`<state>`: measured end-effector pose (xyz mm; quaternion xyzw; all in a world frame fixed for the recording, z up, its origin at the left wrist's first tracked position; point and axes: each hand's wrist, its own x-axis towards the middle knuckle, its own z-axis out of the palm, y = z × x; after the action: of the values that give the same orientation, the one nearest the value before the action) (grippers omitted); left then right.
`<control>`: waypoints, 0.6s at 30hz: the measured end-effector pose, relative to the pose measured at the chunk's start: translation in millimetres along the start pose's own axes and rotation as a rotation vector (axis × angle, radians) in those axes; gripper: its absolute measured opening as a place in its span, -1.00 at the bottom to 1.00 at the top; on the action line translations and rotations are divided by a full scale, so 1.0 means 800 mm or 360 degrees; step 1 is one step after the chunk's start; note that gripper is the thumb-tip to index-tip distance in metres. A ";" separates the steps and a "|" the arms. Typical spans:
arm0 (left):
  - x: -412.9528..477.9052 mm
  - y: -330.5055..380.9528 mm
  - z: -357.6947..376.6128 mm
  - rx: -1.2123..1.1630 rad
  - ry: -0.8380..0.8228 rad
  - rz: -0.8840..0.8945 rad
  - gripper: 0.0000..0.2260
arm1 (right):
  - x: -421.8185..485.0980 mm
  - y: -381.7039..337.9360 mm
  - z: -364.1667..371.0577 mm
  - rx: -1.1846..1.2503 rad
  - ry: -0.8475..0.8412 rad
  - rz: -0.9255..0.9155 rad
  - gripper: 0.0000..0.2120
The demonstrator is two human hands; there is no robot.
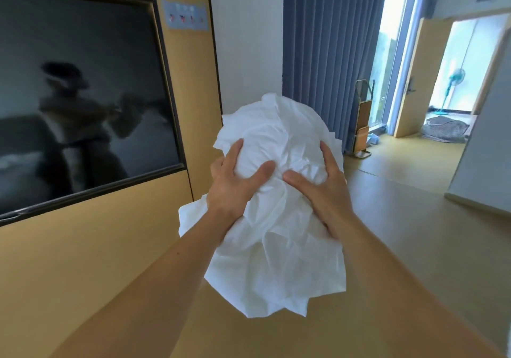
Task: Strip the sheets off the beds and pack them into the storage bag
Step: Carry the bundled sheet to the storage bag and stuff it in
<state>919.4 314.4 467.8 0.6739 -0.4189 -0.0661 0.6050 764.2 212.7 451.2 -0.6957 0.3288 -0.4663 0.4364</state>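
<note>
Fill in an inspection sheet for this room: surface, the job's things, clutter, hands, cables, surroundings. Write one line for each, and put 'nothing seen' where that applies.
Surface: wood-toned floor; no bed in view.
Job's things: crumpled white sheet, held up as a bundle; a striped bag lies on the floor by the far doorway, possibly the storage bag.
Clutter: folding stand beside the curtain.
Hands: left hand and right hand both grip the white sheet.
Cables: nothing seen.
Surroundings: dark wall-mounted screen, blue curtain, fan beyond the doorway.
</note>
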 end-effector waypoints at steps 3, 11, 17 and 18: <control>0.059 0.004 0.065 -0.0017 -0.0001 0.0051 -0.20 | 0.071 0.019 -0.032 -0.0052 0.0069 -0.0040 -0.05; 0.205 -0.025 0.216 -0.0137 -0.0164 0.0063 -0.19 | 0.231 0.094 -0.085 -0.0132 0.0199 0.0006 0.11; 0.332 -0.069 0.333 -0.0157 -0.0280 0.0078 -0.17 | 0.366 0.161 -0.102 -0.0235 0.0323 0.0037 0.10; 0.355 -0.074 0.353 -0.0162 -0.0305 0.0090 -0.17 | 0.390 0.171 -0.107 -0.0244 0.0349 0.0039 0.10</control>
<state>961.8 -88.4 461.4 0.6209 -0.4898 -0.1344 0.5971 786.3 -137.6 454.9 -0.6677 0.4178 -0.5077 0.3491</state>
